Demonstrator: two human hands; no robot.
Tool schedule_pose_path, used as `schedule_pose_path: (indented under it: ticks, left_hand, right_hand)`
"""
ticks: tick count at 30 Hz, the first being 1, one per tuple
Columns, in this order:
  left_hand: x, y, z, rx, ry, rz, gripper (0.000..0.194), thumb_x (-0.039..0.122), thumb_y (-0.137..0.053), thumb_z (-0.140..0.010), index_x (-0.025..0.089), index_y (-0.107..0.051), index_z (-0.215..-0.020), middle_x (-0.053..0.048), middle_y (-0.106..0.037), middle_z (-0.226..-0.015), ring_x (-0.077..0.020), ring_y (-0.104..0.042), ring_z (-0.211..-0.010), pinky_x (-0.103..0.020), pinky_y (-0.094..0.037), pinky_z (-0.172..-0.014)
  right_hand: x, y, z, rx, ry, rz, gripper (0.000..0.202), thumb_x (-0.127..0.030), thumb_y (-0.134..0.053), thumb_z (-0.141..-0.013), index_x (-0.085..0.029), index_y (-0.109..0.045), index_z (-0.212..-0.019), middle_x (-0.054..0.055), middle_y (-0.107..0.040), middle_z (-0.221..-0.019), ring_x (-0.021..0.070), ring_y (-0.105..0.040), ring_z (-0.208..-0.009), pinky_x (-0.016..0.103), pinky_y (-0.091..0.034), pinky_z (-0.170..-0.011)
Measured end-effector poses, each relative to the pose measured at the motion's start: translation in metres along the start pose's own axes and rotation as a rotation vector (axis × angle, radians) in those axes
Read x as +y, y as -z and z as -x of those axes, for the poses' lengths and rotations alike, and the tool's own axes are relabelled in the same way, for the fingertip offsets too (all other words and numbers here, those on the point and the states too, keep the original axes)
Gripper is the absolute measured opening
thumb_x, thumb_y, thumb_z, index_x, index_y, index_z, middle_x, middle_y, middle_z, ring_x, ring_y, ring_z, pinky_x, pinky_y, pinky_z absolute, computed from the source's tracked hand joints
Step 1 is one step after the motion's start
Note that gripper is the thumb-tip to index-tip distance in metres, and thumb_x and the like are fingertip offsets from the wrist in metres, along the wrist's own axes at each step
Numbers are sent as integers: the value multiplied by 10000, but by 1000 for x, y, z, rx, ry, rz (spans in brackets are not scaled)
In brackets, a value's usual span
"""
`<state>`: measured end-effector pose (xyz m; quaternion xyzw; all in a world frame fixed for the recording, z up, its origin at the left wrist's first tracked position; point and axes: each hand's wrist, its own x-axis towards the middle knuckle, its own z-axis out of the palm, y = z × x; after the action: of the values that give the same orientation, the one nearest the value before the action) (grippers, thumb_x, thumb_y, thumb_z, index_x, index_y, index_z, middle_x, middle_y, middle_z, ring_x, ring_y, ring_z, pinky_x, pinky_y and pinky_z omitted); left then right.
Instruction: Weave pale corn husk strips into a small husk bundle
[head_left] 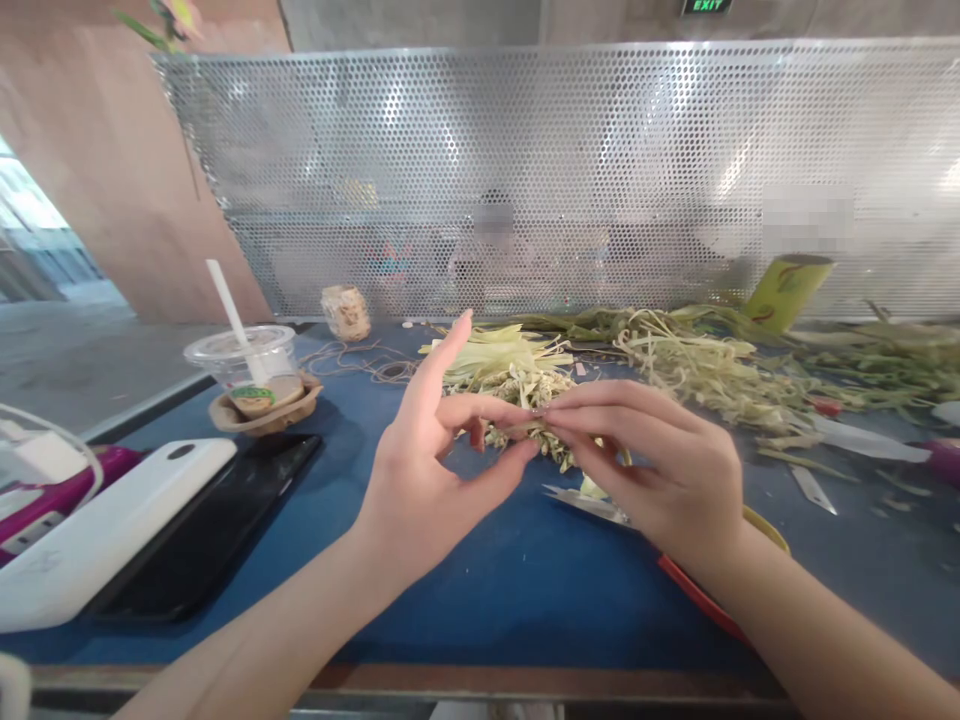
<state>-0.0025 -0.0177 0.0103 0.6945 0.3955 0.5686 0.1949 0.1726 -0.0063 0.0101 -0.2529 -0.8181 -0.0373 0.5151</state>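
My left hand (pixel 431 460) has its index finger raised, while the thumb and other fingers pinch a small pale plant strand at the centre. Opposite it, my right hand (pixel 660 455) closes its fingertips on the same strand, so the hands nearly touch. The strand is small and partly hidden by the fingertips. Behind and below the fingers lies a bundle of pale green plant strips (pixel 510 355) with knotted ends. Scissors (pixel 589 503) with red and yellow handles rest partly under my right hand and forearm.
At the left are a lidded cup with a straw (pixel 255 370), a black phone (pixel 217 530), a white device (pixel 112 520) and a purple power strip (pixel 67 495). Loose strips (pixel 690 370), a blade (pixel 813 489) and a green cylinder (pixel 787 290) lie right. A perforated metal screen (pixel 525 130) stands behind.
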Motion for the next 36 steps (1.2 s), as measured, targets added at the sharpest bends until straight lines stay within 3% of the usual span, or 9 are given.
schedule_pose_path:
  ticks: [9, 15, 18, 20, 23, 26, 29, 32, 36]
  left_hand:
    - [6, -3, -2, -21, 252, 275, 790, 199, -680, -704, 214, -264, -1376, 9, -684, -704, -132, -627, -640, -258, -527, -608]
    - [5, -9, 0, 34, 215, 380, 825, 151, -687, -695, 202, -238, -1385, 27, -687, -682, -130, -664, -685, -261, -549, -697]
    - [4, -8, -1, 51, 185, 382, 811, 118, -681, -697, 196, -249, -1379, 28, -701, -693, -134, -676, -702, -251, -558, -689]
    - [3, -7, -2, 75, 142, 380, 782, 94, -681, -692, 189, -283, -1359, 31, -711, -700, -132, -681, -714, -235, -563, -678]
    - [2, -7, -3, 104, 78, 375, 716, 67, -677, -692, 184, -342, -1313, 41, -721, -710, -119, -684, -710, -219, -569, -686]
    - [-1, -8, -4, 121, 0, 357, 649, 53, -665, -704, 194, -384, -1272, 52, -727, -724, -105, -682, -698, -211, -573, -705]
    - [-5, -7, -3, 126, -131, 281, 610, 47, -661, -708, 204, -417, -1245, 50, -728, -744, -106, -678, -739, -222, -568, -743]
    - [-9, -2, -3, 53, -212, 168, 615, 60, -651, -722, 212, -410, -1267, 31, -725, -774, -124, -672, -776, -252, -565, -752]
    - [-13, 5, -4, -74, -223, 57, 625, 64, -603, -765, 228, -363, -1319, 7, -720, -840, -132, -665, -820, -262, -557, -770]
  right_hand:
    - [0, -8, 1, 77, 105, 150, 137, -67, -589, -764, -188, -633, -811, 24, -700, -855, 111, -659, -740, 206, -530, -660]
    - [-2, -13, 1, 220, 110, 312, 142, -49, -617, -703, -184, -580, -683, 7, -683, -727, 104, -644, -625, 195, -502, -554]
    - [-3, -13, 2, 217, 105, 207, 150, -39, -609, -713, -186, -581, -722, 14, -670, -754, 112, -641, -672, 198, -510, -584]
    - [-3, -12, 2, 208, -39, 41, 146, -71, -587, -749, -190, -585, -833, 30, -658, -856, 112, -629, -682, 215, -518, -592]
    - [-1, -8, -2, 155, -403, -264, 157, -177, -529, -815, -188, -528, -972, 50, -624, -946, 98, -598, -606, 225, -502, -523]
    - [0, -4, -8, -159, -635, -587, 129, -276, -465, -864, -166, -532, -869, 15, -610, -718, 93, -572, -533, 212, -469, -495]
    - [0, -1, -11, -386, -737, -780, 225, -324, -446, -875, -154, -535, -757, -19, -552, -599, 42, -443, -407, 180, -377, -417]
    - [2, 0, -10, -379, -755, -774, 242, -328, -481, -854, -146, -543, -707, -40, -490, -542, 30, -370, -402, 166, -316, -396]
    - [5, 2, -11, -327, -760, -705, 135, -283, -566, -791, -152, -578, -758, -42, -487, -540, 54, -448, -471, 174, -388, -463]
